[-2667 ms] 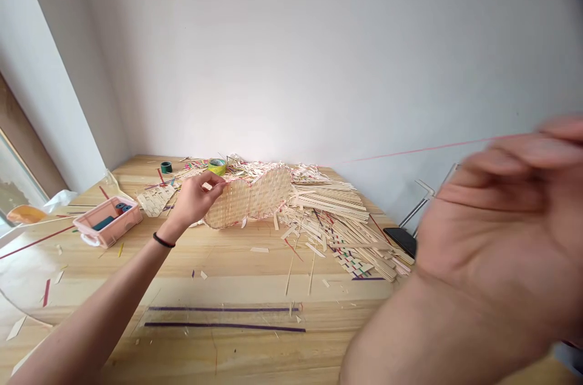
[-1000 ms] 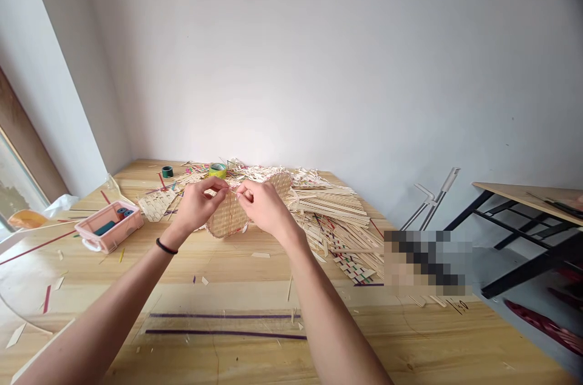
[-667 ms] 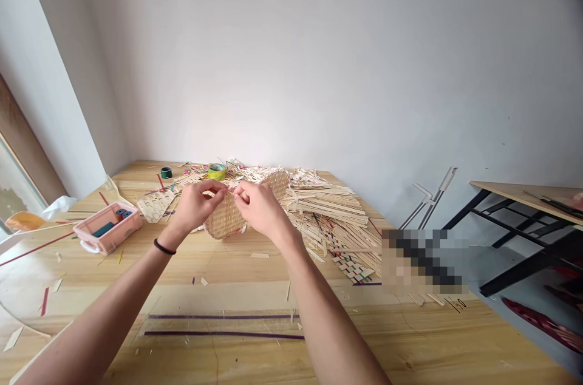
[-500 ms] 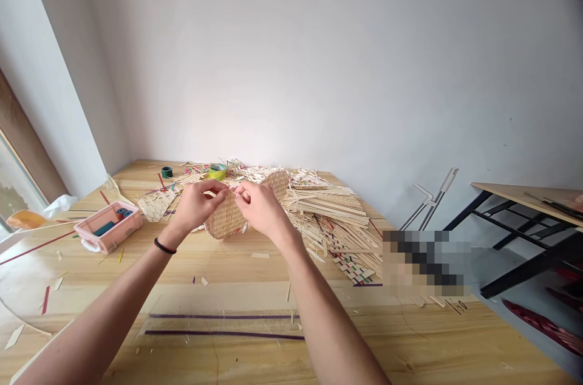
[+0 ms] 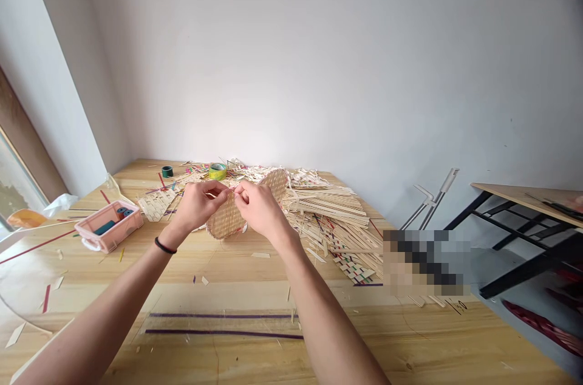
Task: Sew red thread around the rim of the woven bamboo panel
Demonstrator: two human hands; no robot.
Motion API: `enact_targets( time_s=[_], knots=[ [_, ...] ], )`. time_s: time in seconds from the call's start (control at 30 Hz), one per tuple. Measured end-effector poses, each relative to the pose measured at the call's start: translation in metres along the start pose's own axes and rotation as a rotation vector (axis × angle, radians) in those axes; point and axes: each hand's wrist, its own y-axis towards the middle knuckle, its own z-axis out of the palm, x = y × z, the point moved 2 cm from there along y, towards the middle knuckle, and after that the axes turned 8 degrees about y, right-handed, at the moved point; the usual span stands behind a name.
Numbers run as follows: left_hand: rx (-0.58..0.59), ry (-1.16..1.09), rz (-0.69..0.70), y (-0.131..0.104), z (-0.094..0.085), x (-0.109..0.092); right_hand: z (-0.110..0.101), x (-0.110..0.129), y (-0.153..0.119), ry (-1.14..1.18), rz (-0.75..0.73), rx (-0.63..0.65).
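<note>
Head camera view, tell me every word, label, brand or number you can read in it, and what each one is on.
No text reads with certainty.
Black handwritten-looking marks on the pale wooden tabletop: possibly ending in "0", too small to be sure.
Round yellow-green tape roll: any print is too small to read.
Tan woven-strip piece with pink edging: no lettering visible.
Pink plastic box: no lettering visible.

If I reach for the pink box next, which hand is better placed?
Likely your left hand: it's nearer the pink box; your right hand is farther off. Both are busy at the woven piece.
</note>
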Motion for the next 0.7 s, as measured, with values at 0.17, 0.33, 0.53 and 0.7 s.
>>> enact_targets(
  time_s=[0.17, 0.33, 0.53, 0.7],
  knots=[
    [0.004, 0.024, -0.017, -0.001, -0.001, -0.003, 0.004, 0.001, 0.002, -0.013, 0.014, -0.010],
    [-0.006, 0.042, -0.034, -0.002, 0.000, -0.004, 0.006, 0.001, 0.002, -0.017, 0.015, -0.017],
    [0.028, 0.047, 0.017, -0.001, -0.002, -0.007, 0.012, 0.001, 0.003, -0.005, 0.025, -0.055],
    [0.030, 0.029, 0.050, -0.001, -0.001, -0.005, 0.017, -0.002, 0.003, 0.039, 0.037, -0.089]
  ],
)
